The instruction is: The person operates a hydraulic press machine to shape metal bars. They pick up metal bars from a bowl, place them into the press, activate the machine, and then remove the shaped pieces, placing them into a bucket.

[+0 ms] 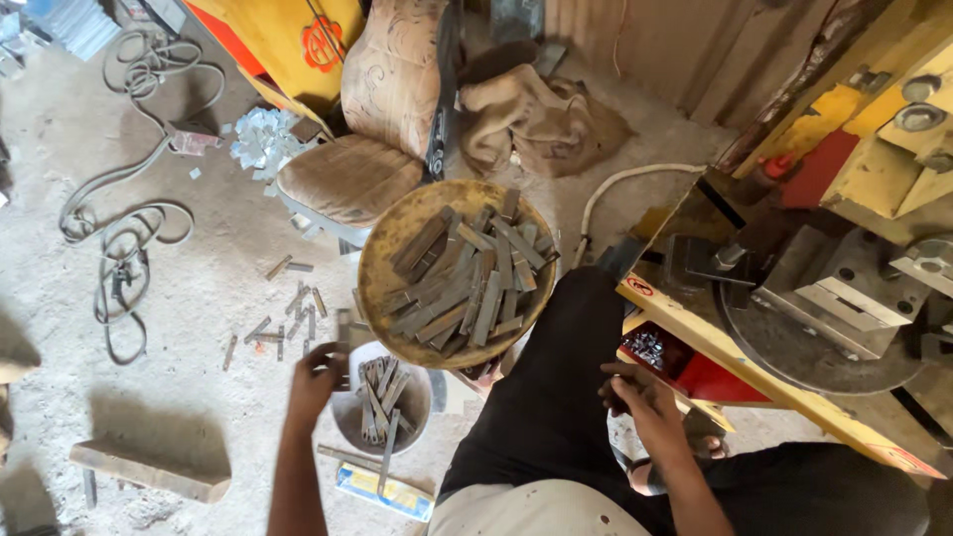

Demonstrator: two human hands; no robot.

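A flat grey metal strip [343,337] is standing nearly upright in the picture, its long axis running from the top of the frame toward the bottom, its lower end meeting the left hand [316,380] at the rim of a small grey metal bowl [417,409] on the floor. The left hand's fingers are curling around that lower end, pinching it. Inside the small bowl more strips [379,397] are lying in a loose bunch, most of them pointing up and slightly right.

Just above, a wide yellow pan [382,248] is sitting heaped with longer strips [467,283], most of them leaning diagonally from lower left to upper right. On the dusty floor [169,318] to the left, a scatter of short strips [288,318] is lying at mixed angles.

The right hand [640,397] is resting beside the dark trouser leg [556,387], its fingers bending inward and pressing together; whether they are holding anything cannot be told. Beyond it a yellow and red press machine [814,298] is filling the right side, with a worn seat cushion [352,179] and a coiled cable [129,228] farther off.
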